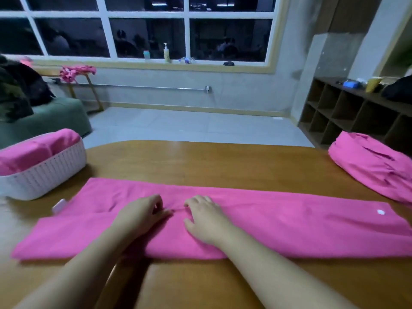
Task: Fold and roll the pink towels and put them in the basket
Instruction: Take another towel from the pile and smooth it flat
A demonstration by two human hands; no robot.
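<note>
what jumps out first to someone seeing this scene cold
A long pink towel lies folded flat across the wooden table, with the left hand and the right hand resting on its middle. At the far left stands a white basket that holds rolled towels. At the far right sits a pile of more pink cloth.
</note>
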